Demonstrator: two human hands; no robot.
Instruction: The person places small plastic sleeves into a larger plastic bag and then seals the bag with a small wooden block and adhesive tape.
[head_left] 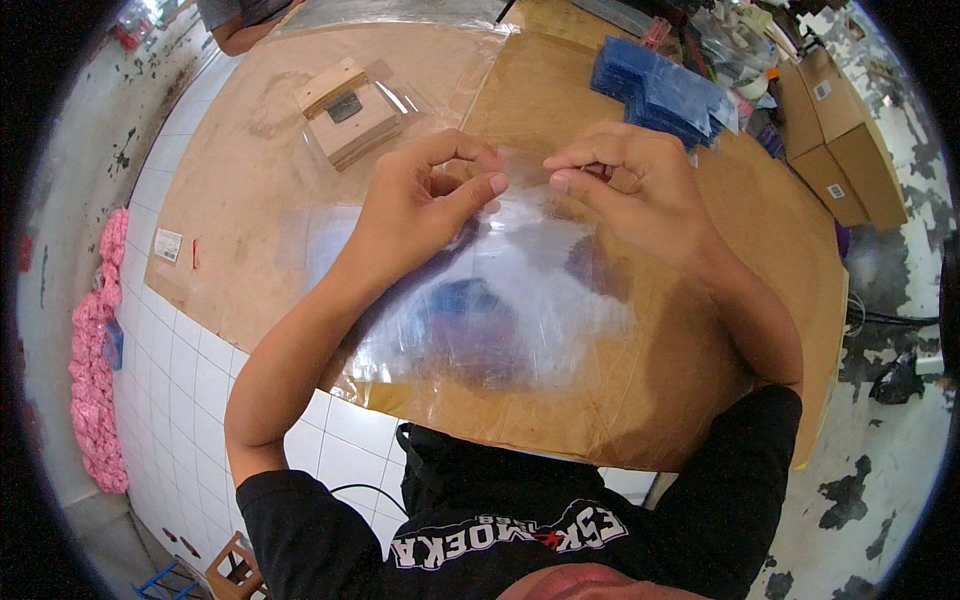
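Observation:
Both hands are raised over the middle of the table. Between them stretches a thin clear plastic sheet (522, 172), hard to make out against the brown surface. My left hand (425, 190) pinches its left side between thumb and forefinger. On the other side my right hand (635, 180) closes thumb and forefinger on it, with a small dark red bit showing among the fingers. Beneath my hands lies a spread pile of clear plastic sheets (480, 310), shiny with reflected light. Whether the held sheet is single or a sleeve, I cannot tell.
Beyond my left hand a wooden block jig (350, 115) rests on clear plastic. Stacked blue plastic sleeves (660, 90) sit at the far right, near cardboard boxes (835, 135). A small white label (167, 246) lies at the left edge. Another person's arm (245, 35) shows at the far left.

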